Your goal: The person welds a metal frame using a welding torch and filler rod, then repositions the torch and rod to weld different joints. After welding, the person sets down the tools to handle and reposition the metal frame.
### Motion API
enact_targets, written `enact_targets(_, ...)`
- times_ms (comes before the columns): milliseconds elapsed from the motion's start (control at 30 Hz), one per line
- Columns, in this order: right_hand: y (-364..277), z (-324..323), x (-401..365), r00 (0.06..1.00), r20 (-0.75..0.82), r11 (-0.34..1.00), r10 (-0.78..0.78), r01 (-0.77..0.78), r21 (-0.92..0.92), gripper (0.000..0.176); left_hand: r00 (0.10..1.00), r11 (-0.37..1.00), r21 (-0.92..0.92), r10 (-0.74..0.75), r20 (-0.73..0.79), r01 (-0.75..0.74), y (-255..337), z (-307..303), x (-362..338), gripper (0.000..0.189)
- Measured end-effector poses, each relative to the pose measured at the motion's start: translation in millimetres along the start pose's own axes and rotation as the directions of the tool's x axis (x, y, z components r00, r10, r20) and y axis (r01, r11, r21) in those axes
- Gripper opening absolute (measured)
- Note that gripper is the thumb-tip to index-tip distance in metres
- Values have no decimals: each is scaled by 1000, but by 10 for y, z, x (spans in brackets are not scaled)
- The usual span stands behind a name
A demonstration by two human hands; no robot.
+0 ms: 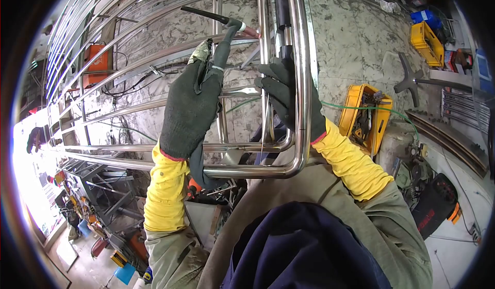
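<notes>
My left hand (191,103), in a dark knit glove, is closed around the handle of a TIG welding torch (223,52). The torch's pink nozzle (250,31) points right, close to the joint where a crossbar meets an upright steel tube (264,10). A long black back cap (203,14) sticks out from the torch head. My right hand (281,90), gloved alike, reaches behind the outer polished tube (302,57). Its fingers curl by the inner upright, and a thin filler rod (265,121) runs down from them, partly hidden.
The bent-tube frame's lower rail (247,172) crosses before my body. Long rails spread to the left. Yellow crates (356,103) (427,44) stand at the right. A green hose (361,107) crosses the floor. An orange machine (97,64) is at the left.
</notes>
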State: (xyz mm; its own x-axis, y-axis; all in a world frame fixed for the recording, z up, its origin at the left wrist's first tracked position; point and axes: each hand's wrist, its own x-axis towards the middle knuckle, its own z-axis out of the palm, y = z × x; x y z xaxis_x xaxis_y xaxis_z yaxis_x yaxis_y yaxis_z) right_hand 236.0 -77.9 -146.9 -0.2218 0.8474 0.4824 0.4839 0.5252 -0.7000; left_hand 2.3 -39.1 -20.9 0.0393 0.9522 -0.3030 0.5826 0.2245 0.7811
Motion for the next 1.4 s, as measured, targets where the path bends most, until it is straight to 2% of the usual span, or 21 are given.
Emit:
enact_targets(100,-18,-17,19,1000,-4,999,-24,24,-38,36,1000,1000,5,-16,6,16,-4,4,0,54)
enact_targets(133,-6,-3,9,1000,-4,999,-24,24,-38,36,1000,1000,5,29,-13,-29,-43,16,7,54)
enact_targets(167,16,24,-16,1000,-11,1000,-8,8,-6,36,997,997,6,74,-30,-74,-63,24,12,54)
enact_targets(233,22,43,-38,1000,-16,1000,8,-8,26,36,997,998,9,66,-29,-65,-37,26,5,52)
enact_targets(300,1,45,-53,994,23,986,110,-112,125,36,998,998,12,56,-29,-56,-10,30,-7,50)
enact_targets(333,-1,33,-42,994,23,986,110,-112,125,36,995,996,25,91,-29,-90,2,35,-13,45)
enact_targets(467,42,-37,46,994,33,986,-107,111,-126,36,993,992,48,118,13,-118,38,35,-29,33)
enact_targets(633,29,-68,88,987,-7,981,-160,158,-114,37,989,985,87,147,-7,-146,34,42,-23,28)
enact_targets(700,40,-69,66,988,30,981,-151,153,-119,39,999,999,34,43,5,-43,82,40,-38,27)
enact_targets(733,-45,15,-19,979,65,964,193,-202,176,42,987,985,70,160,-36,-157,-47,48,8,27)
enact_targets(800,-29,83,-44,986,-33,942,163,-145,303,41,985,985,59,167,-30,-165,-90,32,25,32)
enact_targets(833,-33,52,-33,986,-32,942,163,-145,304,41,986,985,59,166,-31,-164,-71,34,14,32)
enact_targets(900,-50,-44,7,997,53,998,56,-58,33,41,997,998,0,69,-27,-69,7,27,-13,37)
enact_targets(1033,-37,-32,-15,984,104,981,144,-156,113,41,991,991,20,130,-40,-129,-28,27,-5,42)
enact_targets(1100,-6,-18,-25,997,47,995,61,-65,69,41,1000,1000,16,-7,24,7,34,0,-24,48)
enact_targets(1333,-1,-9,-16,997,43,997,61,-62,46,39,998,996,91,-15,54,10,21,-19,-27,46)
enact_targets(1400,24,-11,-4,998,19,993,-63,65,-100,39,992,980,156,124,16,-125,-42,17,-27,35)
